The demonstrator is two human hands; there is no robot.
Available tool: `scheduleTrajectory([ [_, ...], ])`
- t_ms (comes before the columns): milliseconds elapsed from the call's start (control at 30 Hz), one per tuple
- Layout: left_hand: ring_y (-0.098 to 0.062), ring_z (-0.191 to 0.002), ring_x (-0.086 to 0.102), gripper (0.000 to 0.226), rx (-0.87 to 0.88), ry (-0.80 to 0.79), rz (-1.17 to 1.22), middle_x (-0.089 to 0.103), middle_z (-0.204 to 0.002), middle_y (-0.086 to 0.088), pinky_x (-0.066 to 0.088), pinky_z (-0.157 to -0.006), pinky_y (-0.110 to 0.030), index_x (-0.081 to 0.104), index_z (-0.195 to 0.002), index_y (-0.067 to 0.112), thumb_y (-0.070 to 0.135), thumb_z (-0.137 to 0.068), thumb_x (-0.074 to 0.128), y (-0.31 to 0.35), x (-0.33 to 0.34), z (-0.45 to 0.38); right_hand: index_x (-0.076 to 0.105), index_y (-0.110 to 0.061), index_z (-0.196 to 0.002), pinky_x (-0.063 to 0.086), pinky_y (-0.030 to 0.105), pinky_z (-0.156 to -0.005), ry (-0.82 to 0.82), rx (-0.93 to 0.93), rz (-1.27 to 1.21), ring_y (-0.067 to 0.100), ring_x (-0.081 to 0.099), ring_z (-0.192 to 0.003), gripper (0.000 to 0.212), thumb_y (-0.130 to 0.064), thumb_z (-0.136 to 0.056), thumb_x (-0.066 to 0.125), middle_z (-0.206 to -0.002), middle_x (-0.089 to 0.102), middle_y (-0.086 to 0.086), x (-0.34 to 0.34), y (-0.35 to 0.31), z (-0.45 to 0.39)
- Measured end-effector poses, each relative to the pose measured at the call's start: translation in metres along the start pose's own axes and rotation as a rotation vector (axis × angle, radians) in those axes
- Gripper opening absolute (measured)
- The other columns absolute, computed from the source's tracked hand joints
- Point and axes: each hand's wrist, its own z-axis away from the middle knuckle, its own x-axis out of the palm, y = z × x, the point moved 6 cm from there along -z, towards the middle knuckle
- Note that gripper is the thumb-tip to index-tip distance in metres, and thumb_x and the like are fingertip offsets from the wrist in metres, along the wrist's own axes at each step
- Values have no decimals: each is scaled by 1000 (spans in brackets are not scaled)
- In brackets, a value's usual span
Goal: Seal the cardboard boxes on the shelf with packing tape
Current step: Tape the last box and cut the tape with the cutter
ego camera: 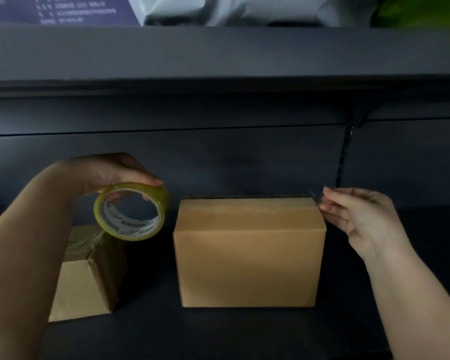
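A plain brown cardboard box [248, 255] stands in the middle of the dark shelf [218, 333]. A clear strip of tape seems to run along its top from the roll to the right edge. My left hand [115, 172] grips a roll of yellowish clear packing tape [131, 211], held up in the air left of that box. My right hand [359, 219] has straight fingers touching the box's upper right corner, where the tape end [314, 197] sticks out. A smaller cardboard box [86, 276] with shiny tape across its top sits at the left, below the roll.
A thick dark shelf board [218, 55] hangs overhead, carrying white bags [231, 9] and something green [421, 11]. A dark upright bracket [344, 157] runs down the back panel behind the big box's right side.
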Motion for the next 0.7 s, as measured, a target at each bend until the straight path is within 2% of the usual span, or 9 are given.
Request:
scheduleTrajectory([
  [67,-13,-30,39,46,23,-69,-109,44,-36,-4,37,-37,-19,67,-50,15,57,-69,67,2,4,3,62,-4,-75,52,21,-48,5,5,0,12,66,-51,9,-4,-76,70,-54,67,1,0,1,0],
  [100,-14,-31,38,48,26,-81,-133,43,-37,-5,37,-38,-20,68,-52,16,63,-64,66,1,4,3,62,-4,-75,52,21,-48,7,8,0,12,66,-51,8,-4,-76,70,-54,67,1,-1,2,0],
  [233,-12,-32,39,44,42,-81,-128,45,-37,-2,37,-38,-19,70,-57,16,58,-67,62,-5,5,2,62,-4,-74,51,21,-46,9,24,0,12,65,-49,8,-3,-77,70,-53,66,1,-2,5,2],
  [400,-12,-30,38,52,64,-96,-117,44,-35,-2,37,-37,-20,70,-56,16,67,-61,64,-7,5,-1,62,-4,-74,52,21,-46,20,15,11,13,65,-49,8,-3,-77,69,-53,66,1,-3,3,3],
  [500,-12,-31,38,52,45,-109,-135,44,-36,-1,38,-39,-20,70,-58,14,65,-65,63,-10,6,-1,61,-4,-72,51,21,-45,25,16,41,13,65,-49,9,-3,-77,70,-55,65,3,-2,3,5],
  [633,-11,-31,39,67,9,-135,-164,44,-36,-2,38,-40,-23,68,-58,14,79,-44,66,-14,12,2,59,-4,-70,50,21,-42,33,29,71,12,62,-44,13,0,-77,69,-49,64,1,-6,8,5],
  [700,-13,-33,38,64,-32,-136,-180,43,-38,-4,37,-41,-23,66,-58,12,76,-51,66,-15,17,2,59,-4,-69,50,22,-42,29,58,87,14,63,-44,13,1,-78,68,-48,64,1,-8,13,6],
])
